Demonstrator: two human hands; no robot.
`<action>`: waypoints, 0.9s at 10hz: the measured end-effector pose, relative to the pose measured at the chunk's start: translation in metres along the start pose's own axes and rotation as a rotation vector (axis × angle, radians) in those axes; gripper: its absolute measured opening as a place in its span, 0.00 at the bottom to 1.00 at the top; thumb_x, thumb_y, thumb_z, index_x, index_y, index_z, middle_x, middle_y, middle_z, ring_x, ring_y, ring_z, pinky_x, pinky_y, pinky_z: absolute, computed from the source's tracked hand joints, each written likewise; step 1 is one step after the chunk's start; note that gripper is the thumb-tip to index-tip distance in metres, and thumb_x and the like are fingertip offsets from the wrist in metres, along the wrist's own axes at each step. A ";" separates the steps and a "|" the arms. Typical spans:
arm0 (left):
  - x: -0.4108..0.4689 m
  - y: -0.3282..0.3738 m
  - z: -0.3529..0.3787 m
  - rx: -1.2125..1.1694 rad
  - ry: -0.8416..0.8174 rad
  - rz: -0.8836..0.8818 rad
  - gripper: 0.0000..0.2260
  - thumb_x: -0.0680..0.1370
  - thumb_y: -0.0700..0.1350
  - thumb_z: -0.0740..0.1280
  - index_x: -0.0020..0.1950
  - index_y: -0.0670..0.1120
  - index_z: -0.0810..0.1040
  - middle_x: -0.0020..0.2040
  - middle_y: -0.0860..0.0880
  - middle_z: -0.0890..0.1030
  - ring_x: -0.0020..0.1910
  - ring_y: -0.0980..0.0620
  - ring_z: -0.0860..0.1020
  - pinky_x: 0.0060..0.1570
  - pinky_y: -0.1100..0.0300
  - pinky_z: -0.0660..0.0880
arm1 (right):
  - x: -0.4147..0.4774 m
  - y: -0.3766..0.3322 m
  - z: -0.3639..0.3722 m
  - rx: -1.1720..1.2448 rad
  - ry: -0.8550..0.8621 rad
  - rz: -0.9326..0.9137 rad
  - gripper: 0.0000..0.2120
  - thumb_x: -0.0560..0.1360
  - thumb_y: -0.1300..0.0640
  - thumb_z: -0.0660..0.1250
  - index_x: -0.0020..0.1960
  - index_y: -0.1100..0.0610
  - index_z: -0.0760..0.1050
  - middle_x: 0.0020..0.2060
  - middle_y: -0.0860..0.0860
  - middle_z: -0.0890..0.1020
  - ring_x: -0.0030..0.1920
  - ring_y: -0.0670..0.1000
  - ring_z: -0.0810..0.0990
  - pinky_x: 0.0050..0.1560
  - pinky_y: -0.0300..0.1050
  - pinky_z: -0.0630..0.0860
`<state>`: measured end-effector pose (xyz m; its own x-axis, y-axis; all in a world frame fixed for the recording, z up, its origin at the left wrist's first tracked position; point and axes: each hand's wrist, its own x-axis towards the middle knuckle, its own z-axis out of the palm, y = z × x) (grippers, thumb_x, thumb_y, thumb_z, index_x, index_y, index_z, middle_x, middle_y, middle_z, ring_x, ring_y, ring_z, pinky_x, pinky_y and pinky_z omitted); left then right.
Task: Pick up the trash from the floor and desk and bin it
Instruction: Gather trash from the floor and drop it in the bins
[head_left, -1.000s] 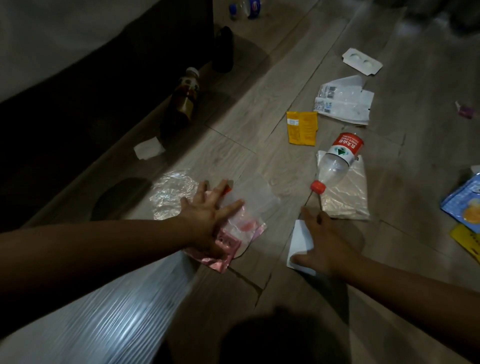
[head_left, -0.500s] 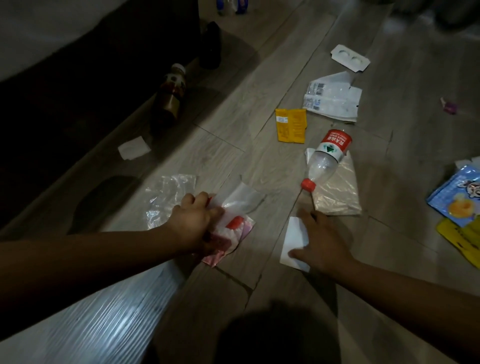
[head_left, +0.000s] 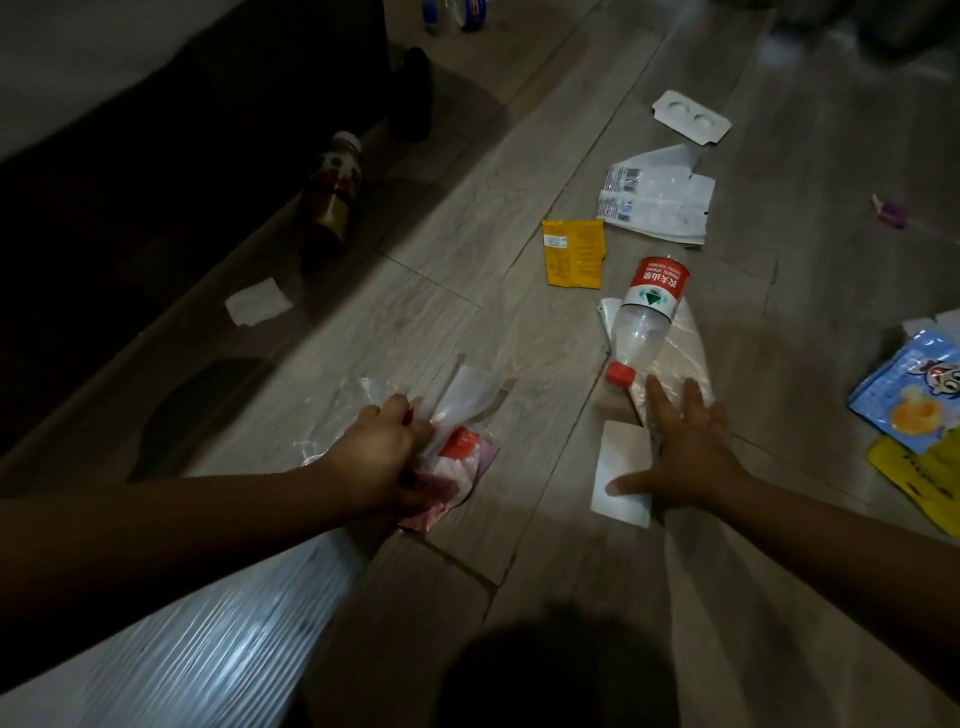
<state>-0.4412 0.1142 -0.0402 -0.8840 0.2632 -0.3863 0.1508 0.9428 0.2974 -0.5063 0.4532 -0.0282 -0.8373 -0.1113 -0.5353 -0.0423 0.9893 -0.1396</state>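
My left hand (head_left: 382, 460) is closed around a crumpled pink and clear plastic wrapper (head_left: 460, 460) on the wooden floor. My right hand (head_left: 685, 447) lies flat with fingers spread, its thumb on a white paper slip (head_left: 618, 467). Just beyond its fingertips lies an empty clear bottle (head_left: 644, 322) with a red cap and red label, resting on a clear plastic bag (head_left: 685, 353). A yellow sachet (head_left: 574, 252) and a white printed wrapper (head_left: 654, 195) lie farther off.
A brown bottle (head_left: 332, 189) lies by the dark furniture base on the left. A white scrap (head_left: 257, 301), a white blister card (head_left: 691, 117), a purple bit (head_left: 891, 212), a blue snack packet (head_left: 914, 395) and a yellow packet (head_left: 919, 478) are scattered around. A shiny plastic sheet (head_left: 197, 660) lies under my left arm.
My left hand went from lying open on the pink wrapper to bunching it up in a closed grip. My right hand stayed on the white slip, its fingers now spread wider.
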 end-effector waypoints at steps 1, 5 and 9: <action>-0.001 0.002 -0.002 0.013 -0.001 0.004 0.34 0.70 0.66 0.67 0.72 0.53 0.65 0.64 0.47 0.65 0.58 0.50 0.68 0.57 0.58 0.73 | 0.011 0.005 -0.002 -0.062 -0.013 -0.002 0.65 0.58 0.30 0.73 0.76 0.45 0.31 0.76 0.58 0.38 0.75 0.67 0.40 0.73 0.66 0.49; 0.001 0.003 -0.004 -0.138 -0.010 0.015 0.30 0.66 0.69 0.67 0.62 0.53 0.73 0.60 0.48 0.73 0.57 0.47 0.74 0.57 0.49 0.73 | 0.020 0.013 0.002 0.005 0.154 -0.142 0.48 0.61 0.38 0.77 0.75 0.48 0.60 0.66 0.56 0.66 0.61 0.58 0.71 0.59 0.52 0.73; 0.001 0.013 -0.003 -0.329 0.031 -0.090 0.24 0.73 0.54 0.71 0.65 0.45 0.70 0.58 0.50 0.75 0.55 0.52 0.76 0.57 0.61 0.72 | 0.018 0.000 0.008 0.260 0.175 -0.194 0.26 0.68 0.54 0.76 0.63 0.55 0.73 0.56 0.52 0.78 0.54 0.50 0.76 0.54 0.43 0.72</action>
<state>-0.4414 0.1266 -0.0341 -0.9009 0.1707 -0.3990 -0.0751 0.8441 0.5309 -0.5166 0.4509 -0.0445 -0.9089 -0.2546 -0.3303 -0.0885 0.8917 -0.4439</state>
